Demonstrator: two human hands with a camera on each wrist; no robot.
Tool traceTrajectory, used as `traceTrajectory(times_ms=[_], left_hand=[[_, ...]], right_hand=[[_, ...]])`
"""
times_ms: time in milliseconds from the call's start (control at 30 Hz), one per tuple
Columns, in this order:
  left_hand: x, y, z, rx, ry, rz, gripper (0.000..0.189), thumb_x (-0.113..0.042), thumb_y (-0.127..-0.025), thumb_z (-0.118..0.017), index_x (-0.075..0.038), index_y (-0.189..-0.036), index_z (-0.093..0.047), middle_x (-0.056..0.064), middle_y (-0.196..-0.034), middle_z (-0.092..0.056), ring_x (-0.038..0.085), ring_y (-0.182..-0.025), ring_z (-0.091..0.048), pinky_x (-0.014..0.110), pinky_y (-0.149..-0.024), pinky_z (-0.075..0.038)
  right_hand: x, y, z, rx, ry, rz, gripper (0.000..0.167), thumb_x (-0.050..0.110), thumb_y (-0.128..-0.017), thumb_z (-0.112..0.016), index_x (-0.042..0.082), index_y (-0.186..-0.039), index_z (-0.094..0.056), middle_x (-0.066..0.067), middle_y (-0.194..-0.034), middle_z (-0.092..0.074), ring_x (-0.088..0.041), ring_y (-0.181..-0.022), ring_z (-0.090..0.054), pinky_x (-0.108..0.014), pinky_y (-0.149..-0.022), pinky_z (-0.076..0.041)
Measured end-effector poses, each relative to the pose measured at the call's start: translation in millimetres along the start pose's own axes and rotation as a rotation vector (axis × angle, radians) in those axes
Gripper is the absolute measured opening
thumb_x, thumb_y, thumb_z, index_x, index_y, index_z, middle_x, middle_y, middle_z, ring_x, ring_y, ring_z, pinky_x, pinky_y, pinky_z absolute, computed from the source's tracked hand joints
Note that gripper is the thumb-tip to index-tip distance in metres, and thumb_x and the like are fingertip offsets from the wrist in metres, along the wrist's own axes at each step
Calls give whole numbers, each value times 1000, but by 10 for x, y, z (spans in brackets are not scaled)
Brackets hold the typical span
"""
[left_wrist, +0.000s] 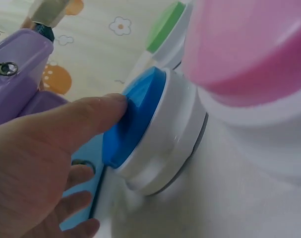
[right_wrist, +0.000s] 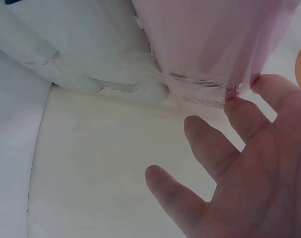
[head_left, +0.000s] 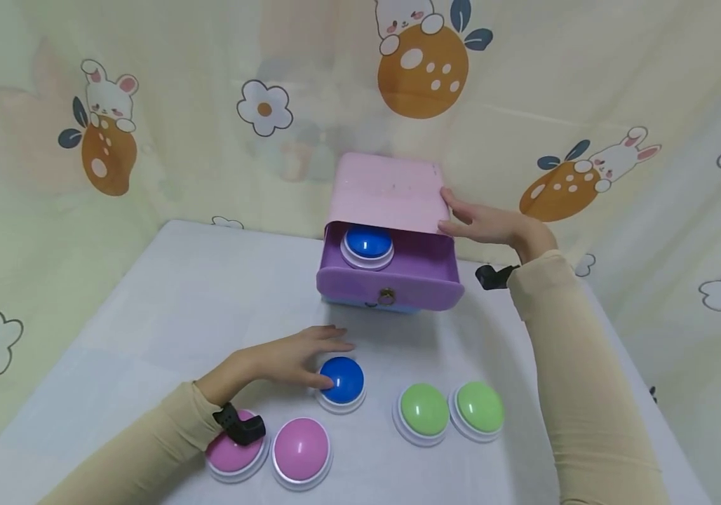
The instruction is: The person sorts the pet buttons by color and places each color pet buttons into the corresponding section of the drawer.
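Observation:
On the white table, a blue dome button (head_left: 344, 379) with a white base has the thumb of my left hand (head_left: 291, 358) resting on its top. The other fingers stretch out beyond the button; in the left wrist view the thumb (left_wrist: 98, 116) touches the blue dome (left_wrist: 135, 119). My right hand (head_left: 489, 223) lies against the right side of the pink drawer box (head_left: 392, 193), its fingers spread; some fingertips touch the pink wall (right_wrist: 214, 44) in the right wrist view. The purple drawer (head_left: 426, 256) is pulled out, and a second blue button (head_left: 368, 245) sits inside it.
Two pink buttons (head_left: 301, 450) stand at the front left, one partly covered by the left wrist camera (head_left: 242, 425). Two green buttons (head_left: 423, 410) stand side by side to the right. A patterned curtain (head_left: 196, 105) hangs behind the table (head_left: 165, 301).

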State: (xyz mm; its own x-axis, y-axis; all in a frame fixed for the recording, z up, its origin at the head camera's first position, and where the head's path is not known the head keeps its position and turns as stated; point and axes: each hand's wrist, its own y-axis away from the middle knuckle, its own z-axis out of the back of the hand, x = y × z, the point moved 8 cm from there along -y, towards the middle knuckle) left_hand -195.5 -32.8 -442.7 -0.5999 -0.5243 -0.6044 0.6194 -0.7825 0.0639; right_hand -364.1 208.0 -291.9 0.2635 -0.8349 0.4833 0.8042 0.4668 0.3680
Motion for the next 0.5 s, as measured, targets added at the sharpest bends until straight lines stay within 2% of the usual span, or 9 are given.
traceTrajectory(times_ms=[200,367,500], left_hand=[[-47,-14,-73,52,13,0,64,-38,-87,-66,-18,-144,-42,12,-154,-29,30,-145,-21,52,-113,-28],[-132,0,-148,109,30,-52,63,-35,-86,-69,-21,-142,-44,9,-151,-35,27,-142,-30,46,-110,-35],[-144,6,-188,117,7,-86,64,-33,-83,-73,-26,-141,-46,7,-150,-36,24,-140,-33,40,-111,-35]], right_hand=[[-1,-5,-17,-11,-3,5,95,59,-87,-53,33,-149,13,4,-159,17,-31,-147,10,-64,-113,-3],[-4,-12,-17,-13,-3,7,94,58,-88,-53,32,-150,13,3,-159,16,-30,-148,10,-63,-113,-3],[12,2,-8,-9,-17,19,94,56,-89,-53,30,-150,14,2,-159,17,-31,-147,10,-64,-113,-2]])
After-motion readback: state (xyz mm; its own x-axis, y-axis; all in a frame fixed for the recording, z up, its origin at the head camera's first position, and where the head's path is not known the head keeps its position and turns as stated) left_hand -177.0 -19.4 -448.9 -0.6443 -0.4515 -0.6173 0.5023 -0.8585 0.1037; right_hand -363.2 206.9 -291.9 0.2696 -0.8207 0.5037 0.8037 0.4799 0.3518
